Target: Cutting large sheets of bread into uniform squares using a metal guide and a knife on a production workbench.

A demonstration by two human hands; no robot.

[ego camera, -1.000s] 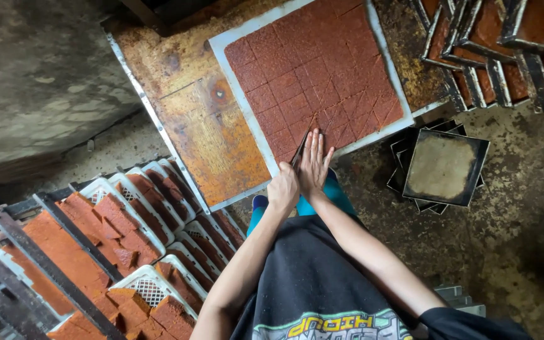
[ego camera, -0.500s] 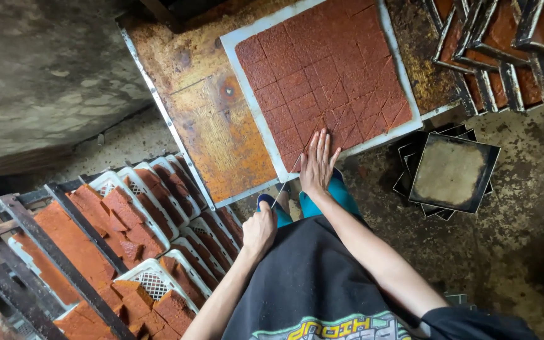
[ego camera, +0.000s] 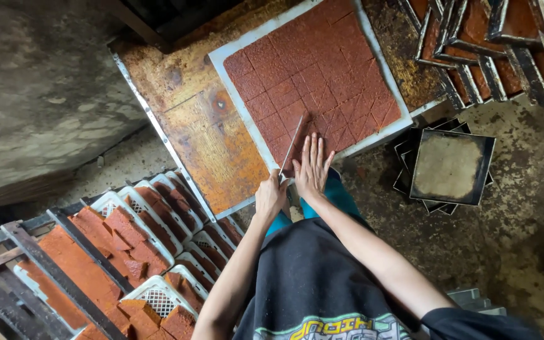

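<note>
A reddish-brown slab (ego camera: 313, 79), scored into squares, lies on a white sheet (ego camera: 225, 60) on a stained orange table (ego camera: 203, 135). My left hand (ego camera: 271, 196) grips the handle of a long thin knife (ego camera: 292, 146), whose blade lies across the slab's near corner. My right hand (ego camera: 313, 165) rests flat with fingers spread on the slab's near edge, just right of the blade.
White crates (ego camera: 152, 293) filled with cut reddish blocks stand at lower left behind dark metal bars (ego camera: 80, 249). A stack of square metal trays (ego camera: 449, 167) sits on the dirty floor at right. More dark trays (ego camera: 492, 44) with reddish contents lie at upper right.
My left hand has drawn back toward me along the slab's corner, pulling the knife with it, then shifted slightly forward. My right hand has stayed flat on the slab.
</note>
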